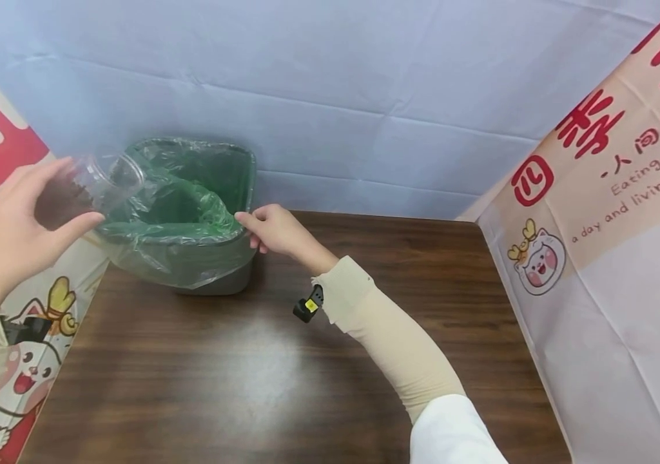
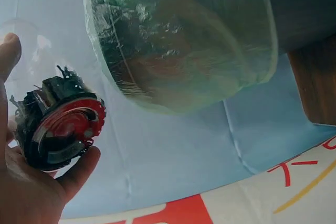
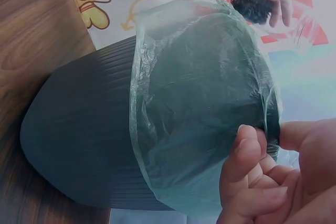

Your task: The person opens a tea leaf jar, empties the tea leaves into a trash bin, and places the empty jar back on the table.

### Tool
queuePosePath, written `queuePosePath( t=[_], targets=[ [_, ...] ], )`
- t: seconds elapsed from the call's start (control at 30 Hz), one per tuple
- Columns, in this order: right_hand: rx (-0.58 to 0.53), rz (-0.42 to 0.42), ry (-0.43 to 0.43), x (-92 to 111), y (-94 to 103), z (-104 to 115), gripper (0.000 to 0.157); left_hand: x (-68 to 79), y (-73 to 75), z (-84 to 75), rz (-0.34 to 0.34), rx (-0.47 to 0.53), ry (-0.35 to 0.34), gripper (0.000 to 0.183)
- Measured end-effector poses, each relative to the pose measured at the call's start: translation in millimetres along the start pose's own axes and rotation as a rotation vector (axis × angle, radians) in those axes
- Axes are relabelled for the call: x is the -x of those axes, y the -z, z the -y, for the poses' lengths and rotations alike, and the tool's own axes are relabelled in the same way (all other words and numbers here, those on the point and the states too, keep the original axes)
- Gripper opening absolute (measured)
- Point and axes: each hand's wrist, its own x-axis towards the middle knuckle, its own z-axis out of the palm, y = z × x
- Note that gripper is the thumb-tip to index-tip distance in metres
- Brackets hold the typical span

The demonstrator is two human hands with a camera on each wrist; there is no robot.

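Observation:
My left hand (image 1: 17,225) holds a clear plastic cup (image 1: 114,177) on its side, its mouth tipped toward the bin. Dark, shredded-looking stuff (image 2: 55,90) sits at the cup's base end; its exact kind is unclear. A dark ribbed bin (image 3: 84,135) wears a thin green translucent bag (image 3: 194,98), folded over its rim. At the bin's right front corner, my right hand (image 1: 278,229) pinches the bag's edge between thumb and fingers. In the left wrist view, fingers and thumb curl round the cup. The bin's bottom inside is hidden by the bag.
The bin stands on a dark wood-grain table (image 1: 330,361), near the back left corner. Behind it hangs a pale blue cloth wall (image 1: 330,96). Printed panels with cartoon figures flank both sides, the right panel (image 1: 626,277) bearing red writing.

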Motion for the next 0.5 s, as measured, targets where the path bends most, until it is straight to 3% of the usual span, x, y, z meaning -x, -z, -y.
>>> queuePosePath(
  t=[0.3, 0.5],
  targets=[
    [-0.005, -0.022, -0.007, 0, -0.4, 0, 0.048, -31.2, -11.0, -0.4, 0.144, -0.063, -0.029, 0.086],
    [-0.008, -0.022, -0.003, 1, -2.6, 0, 0.049, -44.2, -11.0, -4.8, 0.177, -0.146, -0.074, 0.089]
  ],
)
